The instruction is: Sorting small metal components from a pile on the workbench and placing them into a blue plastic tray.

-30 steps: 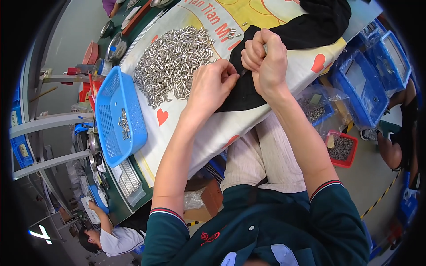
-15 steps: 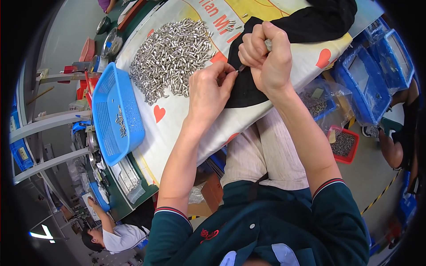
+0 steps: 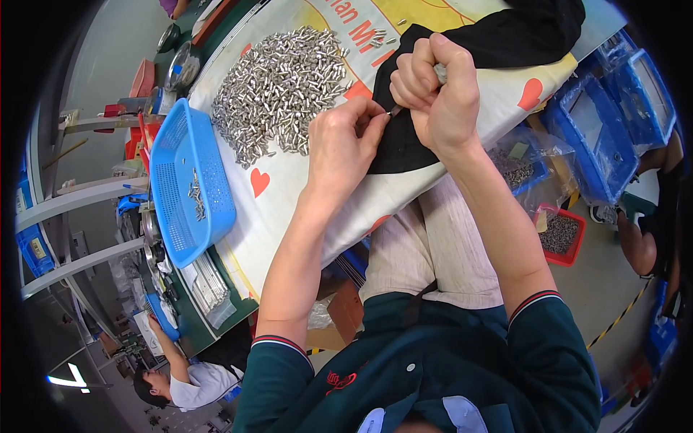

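Between the thumb and index finger of my left hand (image 3: pixel 341 148) is a small silver metal part (image 3: pixel 390 114), mostly hidden by the fingertips. My right hand (image 3: pixel 447 105) is closed in a fist around a slim tool; its greyish end (image 3: pixel 441 73) shows at the top of the fist, and a thin dark tip (image 3: pixel 398 110) comes out below, meeting the part. I cannot make out the tool's kind. Both hands are above a black cloth (image 3: pixel 404 151) spread on the table. To the left of them lies a large heap of small silver metal parts (image 3: pixel 278 94).
A blue perforated basket (image 3: pixel 220 216) with a few parts stands at the table's left. Several loose parts (image 3: pixel 377 37) lie beyond my hands. On the right are blue crates (image 3: pixel 588 137) and a red bin (image 3: pixel 575 249) of parts. Other people sit at lower left (image 3: pixel 206 386) and far right.
My hands hold nearly the same pose, with the tool tip still at the small part. The view has shifted slightly. The person at lower left has moved a little.
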Demonstrator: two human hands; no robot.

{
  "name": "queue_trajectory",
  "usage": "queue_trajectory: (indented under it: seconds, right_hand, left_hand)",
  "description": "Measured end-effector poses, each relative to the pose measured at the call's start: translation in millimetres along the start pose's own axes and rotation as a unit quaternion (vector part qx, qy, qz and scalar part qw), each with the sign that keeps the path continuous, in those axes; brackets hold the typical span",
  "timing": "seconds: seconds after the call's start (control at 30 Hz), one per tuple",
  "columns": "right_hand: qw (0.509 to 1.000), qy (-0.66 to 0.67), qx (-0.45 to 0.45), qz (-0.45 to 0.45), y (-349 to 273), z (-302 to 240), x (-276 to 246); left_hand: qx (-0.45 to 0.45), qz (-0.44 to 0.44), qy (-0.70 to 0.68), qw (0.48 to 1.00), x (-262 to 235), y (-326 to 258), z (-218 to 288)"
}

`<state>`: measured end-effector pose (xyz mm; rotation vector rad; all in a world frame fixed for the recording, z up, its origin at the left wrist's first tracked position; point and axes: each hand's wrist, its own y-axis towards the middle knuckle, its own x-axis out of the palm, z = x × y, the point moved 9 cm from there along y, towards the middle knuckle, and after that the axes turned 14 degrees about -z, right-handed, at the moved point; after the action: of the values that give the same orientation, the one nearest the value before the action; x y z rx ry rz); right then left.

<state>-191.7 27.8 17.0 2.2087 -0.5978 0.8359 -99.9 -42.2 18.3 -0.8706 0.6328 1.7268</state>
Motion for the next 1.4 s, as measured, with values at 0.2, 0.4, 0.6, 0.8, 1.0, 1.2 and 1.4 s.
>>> queue_trajectory:
  seconds: [0.2, 0.4, 0.6, 0.8, 1.0, 1.2, 1.4]
  right_hand:
    - [1.0, -0.016, -0.001, -0.012, 0, 0, 2]
    - [0.993, -0.116, 0.009, -0.018, 3, 1, 14]
    - [0.98, -0.195, -0.008, -0.025, 8, 8, 21]
    - [0.995, -0.081, 0.05, 0.034, 5, 8, 1]
    - [0.995, -0.032, -0.084, 0.049, -2, -16, -10]
    - [0.998, -0.046, 0.0, 0.049, 2, -2, -7]
    - [0.995, -0.068, 0.025, 0.061, 3, -1, -6]
  left_hand:
    - [0.004, 0.012, -0.046, 0.999, -1, 3, -3]
    - [-0.006, -0.007, -0.099, 0.995, 4, 6, -13]
    - [-0.01, -0.011, -0.12, 0.993, 4, 6, -16]
    - [-0.036, -0.034, -0.086, 0.995, 4, 5, -9]
    - [0.006, 0.01, -0.029, 1.0, 1, 0, 0]
    - [-0.005, -0.009, -0.01, 1.0, 1, 2, 5]
    - [0.041, 0.015, -0.081, 0.996, -8, 1, 7]
